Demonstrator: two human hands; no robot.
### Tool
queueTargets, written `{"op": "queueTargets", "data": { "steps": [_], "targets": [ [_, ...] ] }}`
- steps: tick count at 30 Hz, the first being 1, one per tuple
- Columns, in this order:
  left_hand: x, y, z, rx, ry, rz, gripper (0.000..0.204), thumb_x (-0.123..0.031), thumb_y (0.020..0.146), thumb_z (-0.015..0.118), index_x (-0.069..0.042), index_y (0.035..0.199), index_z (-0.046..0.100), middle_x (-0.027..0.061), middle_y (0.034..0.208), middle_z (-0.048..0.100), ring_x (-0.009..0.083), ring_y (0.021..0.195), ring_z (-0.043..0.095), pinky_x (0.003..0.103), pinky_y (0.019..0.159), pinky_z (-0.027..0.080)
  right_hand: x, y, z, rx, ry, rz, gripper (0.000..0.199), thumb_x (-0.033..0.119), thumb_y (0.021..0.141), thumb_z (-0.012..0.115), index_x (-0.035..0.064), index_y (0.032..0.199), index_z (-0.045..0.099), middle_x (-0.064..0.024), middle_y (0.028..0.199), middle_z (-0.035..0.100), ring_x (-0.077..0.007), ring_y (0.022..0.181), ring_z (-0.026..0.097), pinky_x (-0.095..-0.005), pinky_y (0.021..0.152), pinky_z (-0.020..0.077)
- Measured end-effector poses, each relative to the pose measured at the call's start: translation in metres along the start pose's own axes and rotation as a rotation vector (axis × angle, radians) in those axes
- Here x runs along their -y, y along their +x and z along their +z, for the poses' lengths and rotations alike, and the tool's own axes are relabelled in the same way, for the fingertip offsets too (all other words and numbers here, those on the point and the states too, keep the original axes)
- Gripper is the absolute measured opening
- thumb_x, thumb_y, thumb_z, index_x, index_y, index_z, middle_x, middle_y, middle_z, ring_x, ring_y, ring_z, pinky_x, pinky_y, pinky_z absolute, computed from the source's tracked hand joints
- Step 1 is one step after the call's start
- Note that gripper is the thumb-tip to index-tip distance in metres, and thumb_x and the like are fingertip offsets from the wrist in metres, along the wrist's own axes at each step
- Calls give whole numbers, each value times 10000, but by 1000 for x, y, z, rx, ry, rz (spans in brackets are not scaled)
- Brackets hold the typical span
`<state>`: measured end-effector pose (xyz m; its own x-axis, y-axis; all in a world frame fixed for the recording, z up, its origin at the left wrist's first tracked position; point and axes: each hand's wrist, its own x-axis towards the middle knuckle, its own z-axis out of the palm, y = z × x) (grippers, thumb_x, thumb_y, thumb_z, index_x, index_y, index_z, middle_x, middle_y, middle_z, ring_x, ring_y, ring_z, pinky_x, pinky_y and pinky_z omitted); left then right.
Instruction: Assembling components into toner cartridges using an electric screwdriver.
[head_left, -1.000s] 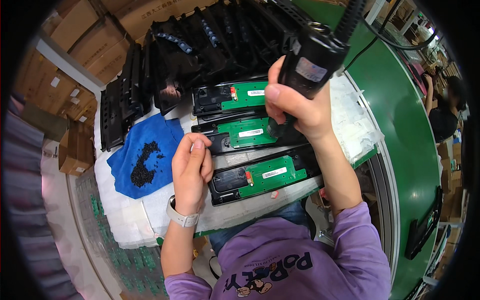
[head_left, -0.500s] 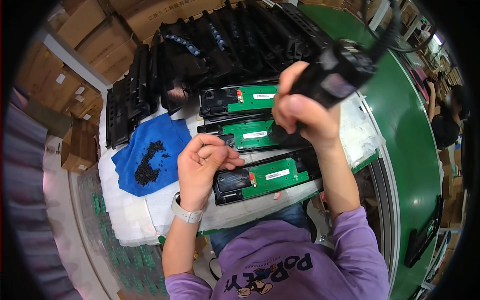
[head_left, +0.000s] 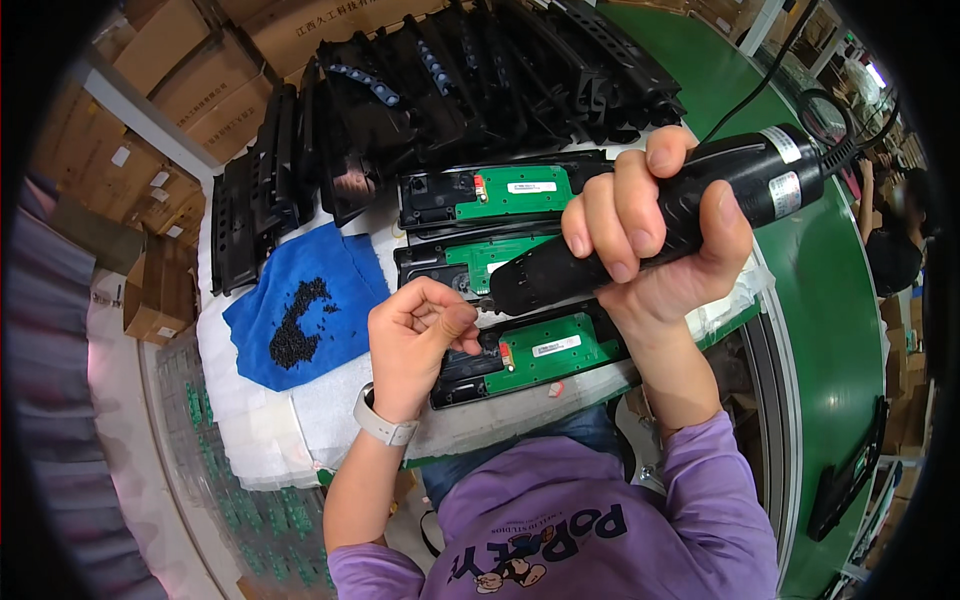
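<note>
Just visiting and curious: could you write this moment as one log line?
right hand: gripping black electric screwdriver | left hand: fingers pinched, contents unseen | below: three green circuit boards | left: blue cloth with small black screws

Three black housings fitted with green circuit boards are lying in a row: one [head_left: 487,197] beyond the hands, one [head_left: 450,265] partly under the right hand [head_left: 650,250], one [head_left: 535,352] just right of the left hand [head_left: 415,345]. One black electric screwdriver [head_left: 690,215] is sitting in the right hand's grip. One blue cloth [head_left: 300,305] is lying left of the left hand, carrying one heap of small black screws [head_left: 297,325], too many to count. Stacked black housings [head_left: 480,80] beyond are overlapping; their number cannot be told.
</note>
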<state>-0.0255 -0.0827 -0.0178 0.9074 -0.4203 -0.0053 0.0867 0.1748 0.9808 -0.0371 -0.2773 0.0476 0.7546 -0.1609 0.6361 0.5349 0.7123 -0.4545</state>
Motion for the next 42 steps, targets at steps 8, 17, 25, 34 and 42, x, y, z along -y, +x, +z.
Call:
{"op": "queueTargets", "data": {
  "steps": [8,17,25,34,42],
  "targets": [
    [0,-1,-2,13,6,-22,68,-37,821,614,17,801,577,82,673,627,123,547,609,194,501,468,-4,0,-2,67,5,-3,281,312,870,441,58,989,449,-30,570,460,-133,407,418,-318,496,416],
    [-5,2,-1,-99,41,244,232,-194,896,557,17,992,544,71,909,601,73,841,533,191,722,419,-15,27,12,-71,-21,176,192,228,853,500,40,887,499,-27,522,432,-136,388,418,-310,462,397],
    [-9,8,-36,-250,-380,187,145,-58,917,353,-4,1011,448,206,1178,503,255,1102,516,318,917,416,-64,45,13,76,-551,243,205,151,762,607,-21,822,514,-48,516,468,-133,396,451,-256,406,376],
    [-21,2,-28,-251,-403,330,92,-97,955,317,-44,1000,377,286,1247,439,326,1207,446,347,972,395,-81,49,12,105,-642,275,185,148,753,621,-9,748,524,-47,502,487,-120,390,457,-239,396,371],
    [-22,-3,-40,-159,-322,156,159,-190,972,349,-52,982,427,63,625,536,96,482,491,179,443,384,-89,56,10,179,-608,345,184,124,740,626,14,655,506,-41,494,483,-115,379,454,-235,370,356]
  ]
}}
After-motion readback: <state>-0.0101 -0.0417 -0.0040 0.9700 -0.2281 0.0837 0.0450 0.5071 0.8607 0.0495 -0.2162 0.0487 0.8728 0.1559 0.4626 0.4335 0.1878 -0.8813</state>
